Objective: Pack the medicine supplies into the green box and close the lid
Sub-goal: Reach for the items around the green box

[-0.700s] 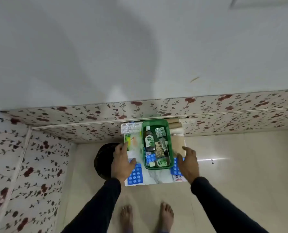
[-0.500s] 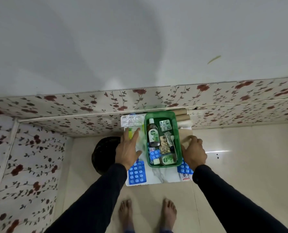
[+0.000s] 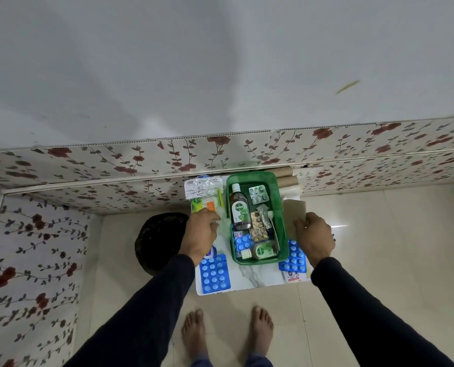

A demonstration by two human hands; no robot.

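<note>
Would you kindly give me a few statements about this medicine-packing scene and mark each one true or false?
1. The green box is open, with no lid on it. True.
2. A brown bottle lies inside the box. True.
3. Both blue pill sheets outside the box sit on its left. False: one blue pill sheet lies to the left, the other blue sheet to the right.
4. The right hand is reaching inside the box. False: it is outside, at a tan packet on the right.
5. The left hand is outside the box, on its left side. True.
</note>
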